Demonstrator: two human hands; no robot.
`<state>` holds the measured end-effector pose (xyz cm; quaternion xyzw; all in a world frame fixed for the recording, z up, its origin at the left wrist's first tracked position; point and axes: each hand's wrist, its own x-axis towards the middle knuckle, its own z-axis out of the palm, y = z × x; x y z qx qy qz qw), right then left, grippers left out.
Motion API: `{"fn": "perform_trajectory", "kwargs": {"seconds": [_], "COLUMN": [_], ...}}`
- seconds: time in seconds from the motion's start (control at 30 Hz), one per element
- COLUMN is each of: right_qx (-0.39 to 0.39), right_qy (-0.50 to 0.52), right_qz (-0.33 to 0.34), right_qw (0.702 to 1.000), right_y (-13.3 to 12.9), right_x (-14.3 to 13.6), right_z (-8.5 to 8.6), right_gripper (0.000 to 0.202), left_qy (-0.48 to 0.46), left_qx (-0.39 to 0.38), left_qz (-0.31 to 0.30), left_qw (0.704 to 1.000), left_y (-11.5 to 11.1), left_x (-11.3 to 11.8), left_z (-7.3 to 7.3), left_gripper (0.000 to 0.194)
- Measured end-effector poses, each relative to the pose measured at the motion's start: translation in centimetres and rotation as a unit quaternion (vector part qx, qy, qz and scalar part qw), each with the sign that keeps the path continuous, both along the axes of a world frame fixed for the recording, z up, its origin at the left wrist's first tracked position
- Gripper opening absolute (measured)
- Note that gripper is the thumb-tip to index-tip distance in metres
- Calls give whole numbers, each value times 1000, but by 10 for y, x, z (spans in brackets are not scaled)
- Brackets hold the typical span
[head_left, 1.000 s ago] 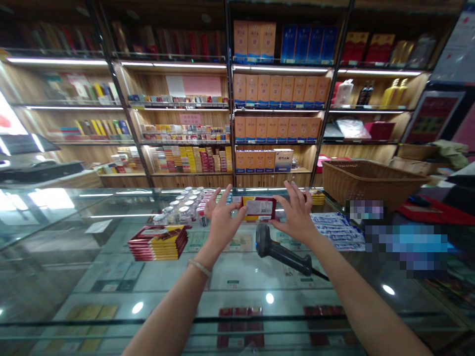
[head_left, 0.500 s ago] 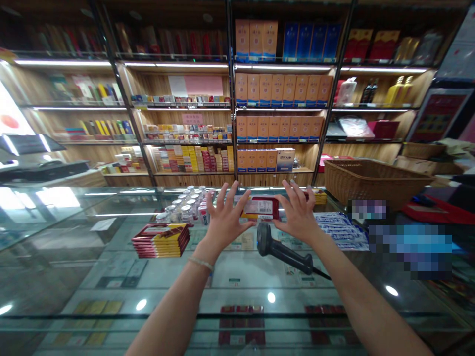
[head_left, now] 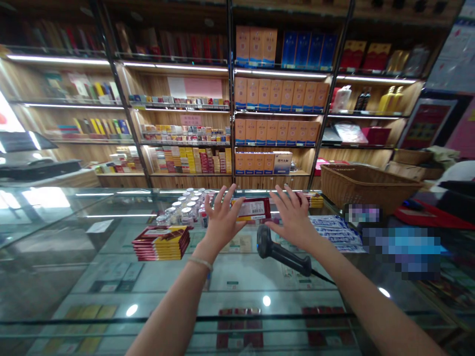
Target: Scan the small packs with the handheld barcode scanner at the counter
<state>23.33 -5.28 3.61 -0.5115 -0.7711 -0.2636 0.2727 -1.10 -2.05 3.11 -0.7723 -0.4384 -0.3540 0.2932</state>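
Both of my hands hover over a glass counter with fingers spread. My left hand (head_left: pixel 221 220) is open beside the left end of a red and yellow packet with a barcode label (head_left: pixel 256 208). On the packet's other side is my right hand (head_left: pixel 291 217), also open. Whether any fingertip touches the packet I cannot tell. A black barcode scanner (head_left: pixel 282 252) lies on the glass just below my right hand, its cable running right. Left of my left hand sits a neat stack of red and yellow packets (head_left: pixel 160 243).
Behind my left hand stand several small lidded jars (head_left: pixel 186 206). Blue and white packets (head_left: pixel 336 231) lie right of my right hand, and a wicker basket (head_left: pixel 367 185) stands beyond them. Shelves of boxes (head_left: pixel 280 94) line the back wall.
My right hand has shifted slightly left, and so has the packet between my hands. My left hand stays nearly in place, and the camera view has tilted a little.
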Motion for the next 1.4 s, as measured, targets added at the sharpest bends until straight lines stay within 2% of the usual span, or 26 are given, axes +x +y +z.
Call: {"fn": "perform_trajectory", "kwargs": {"seconds": [0.07, 0.2, 0.3, 0.37, 0.57, 0.73, 0.87, 1.03, 1.23, 1.4], "right_qx": [-49, -143, -165, -164, -178, -167, -122, -91, -100, -159], "right_qy": [23, 40, 43, 46, 51, 50, 84, 177, 223, 213], "right_qz": [-13, -45, -74, -82, -66, -35, -14, 27, 59, 58], "right_qw": [998, 988, 983, 982, 980, 984, 989, 980, 968, 962], "right_y": [-9, -30, -41, -44, -45, -45, -49, -58, -64, -66], "right_x": [-4, -10, -12, -13, -15, -15, -11, -2, 0, -5], "right_z": [-9, -46, -69, -75, -67, -67, -65, -57, -56, -55], "right_gripper": [87, 104, 98, 86, 42, 23, 21, 31, 32, 48], "left_qy": [-18, -48, -64, -71, -64, -58, -57, -51, -54, -47], "left_qx": [-4, -16, -27, -34, -41, -32, -32, -33, -37, -37], "left_qz": [7, 18, 15, 11, 23, 27, 25, 37, 31, 37], "left_qw": [1000, 999, 997, 997, 997, 997, 998, 997, 997, 998], "left_y": [1, 3, 4, 4, 5, 7, 6, 7, 8, 8], "left_x": [-2, -6, -6, -6, -7, -9, -9, -8, -9, -8], "left_z": [1, 1, 1, 0, -2, -4, -6, -9, -11, -12], "left_gripper": [66, 64, 64, 63, 64, 64, 64, 66, 68, 67]}}
